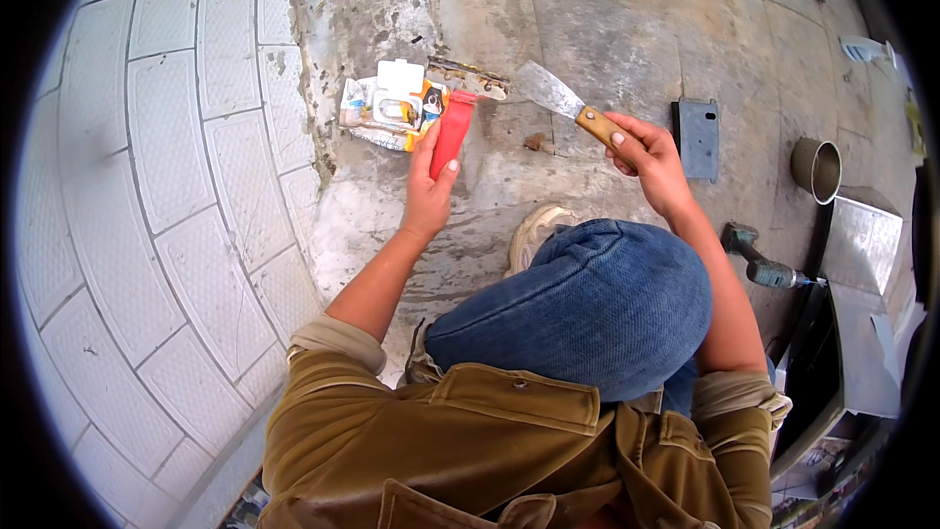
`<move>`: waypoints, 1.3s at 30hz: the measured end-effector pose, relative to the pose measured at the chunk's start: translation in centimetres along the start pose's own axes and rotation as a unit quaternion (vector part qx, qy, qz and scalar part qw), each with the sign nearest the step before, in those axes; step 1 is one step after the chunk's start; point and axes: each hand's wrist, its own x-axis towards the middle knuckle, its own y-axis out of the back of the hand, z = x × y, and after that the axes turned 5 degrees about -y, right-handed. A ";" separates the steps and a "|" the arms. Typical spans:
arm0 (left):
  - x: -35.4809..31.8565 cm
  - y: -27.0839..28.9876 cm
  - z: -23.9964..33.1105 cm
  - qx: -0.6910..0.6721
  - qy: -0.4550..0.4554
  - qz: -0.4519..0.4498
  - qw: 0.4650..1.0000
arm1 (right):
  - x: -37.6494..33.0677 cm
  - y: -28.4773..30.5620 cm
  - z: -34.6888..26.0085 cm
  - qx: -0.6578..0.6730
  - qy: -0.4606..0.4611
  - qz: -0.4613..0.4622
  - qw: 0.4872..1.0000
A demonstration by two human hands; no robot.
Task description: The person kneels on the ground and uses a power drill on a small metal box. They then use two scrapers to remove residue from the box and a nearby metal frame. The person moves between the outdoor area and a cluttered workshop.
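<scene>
My left hand (pixel 429 194) grips the red handle of a scraper (pixel 452 130) whose dirty metal blade points away over the concrete floor. My right hand (pixel 646 159) holds a putty knife (pixel 563 100) by its wooden handle, its bright steel blade angled toward the scraper's blade, the two blades close together. A crumpled pack of wipes with a white flip lid (pixel 392 106) lies on the floor just left of the red handle. My knee in blue jeans (pixel 587 304) and a pale shoe (pixel 537 233) sit below the hands.
White patterned tiles (pixel 166 186) cover the wall to the left. On the floor to the right lie a grey metal bracket (pixel 697 137), a short metal pipe section (pixel 817 168), a power drill (pixel 764 263) and sheet-metal duct pieces (pixel 862 245).
</scene>
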 end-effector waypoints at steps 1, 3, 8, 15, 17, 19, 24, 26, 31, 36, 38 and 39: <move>0.0 0.0 0.0 0.003 -0.005 -0.002 1.000 | 0.0 0.1 0.1 -0.005 0.002 0.002 1.000; 0.1 0.1 0.4 0.032 -0.032 -0.005 0.999 | 0.1 0.1 0.2 -0.022 0.010 0.005 1.000; 0.2 0.2 1.0 0.129 -0.082 -0.022 0.988 | 0.5 0.1 0.7 -0.061 0.038 0.032 0.997; 0.1 0.3 1.7 0.167 -0.098 -0.074 0.978 | 0.9 -0.7 0.1 -0.080 0.028 0.032 0.996; 0.2 0.2 1.8 0.170 -0.110 -0.076 0.976 | 1.1 -0.9 0.0 -0.074 0.026 0.028 0.997; 0.2 0.1 1.8 0.185 -0.103 -0.086 0.973 | 1.2 -1.3 -0.5 -0.063 0.022 0.025 0.997; 0.1 -0.2 2.1 0.216 -0.118 -0.087 0.965 | 2.1 -1.9 -1.0 -0.066 0.048 0.009 0.997; 0.2 -0.3 1.9 0.216 -0.125 -0.081 0.965 | 2.4 -2.2 -1.2 -0.067 0.058 0.006 0.996; -0.1 -0.5 1.8 0.203 -0.092 -0.141 0.965 | 3.2 -2.8 -2.0 -0.052 0.066 0.009 0.996; -0.5 -3.4 -0.7 0.133 0.014 -0.189 0.973 | 4.1 -3.6 -2.4 -0.051 0.070 0.019 0.996; 0.3 -6.8 -2.8 0.122 0.009 -0.207 0.971 | 4.6 -3.6 -2.2 -0.045 0.077 0.012 0.996; 0.7 -8.4 -3.4 0.126 -0.011 -0.213 0.969 | 4.7 -3.9 -2.3 -0.058 0.082 0.007 0.995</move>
